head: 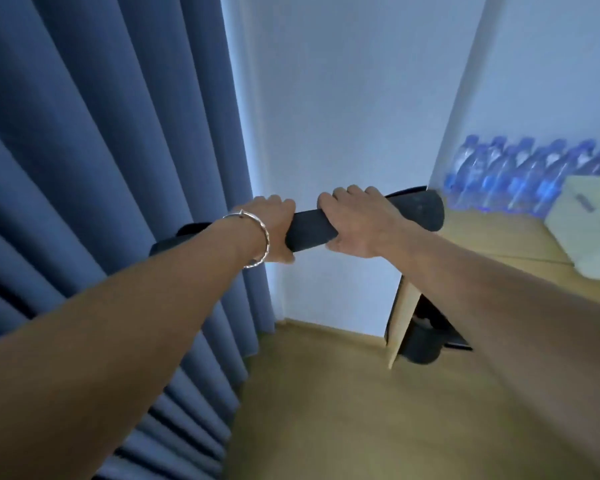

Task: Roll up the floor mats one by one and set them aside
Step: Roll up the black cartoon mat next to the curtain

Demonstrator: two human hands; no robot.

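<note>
Blue pleated curtain (101,150) meets a white wall (343,98) above a wood floor (326,410). Left hand (267,226), with a silver bracelet (257,237) at the wrist, and right hand (354,220) both grip a rolled black mat (309,228), held level in the air before the wall. Water bottles (520,174) with blurred, unreadable blue labels and a pale box (589,230) stand on a cardboard box (492,237). A second rolled mat (421,344) lies on the floor beside it.

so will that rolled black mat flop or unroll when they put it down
Probably fairly stiff: the rolled mat runs straight past the left hand and right hand with no visible sag. It may loosen, since an outer edge seems to lift near its right end. Being round, it could roll on the smooth floor unless wedged.
</note>
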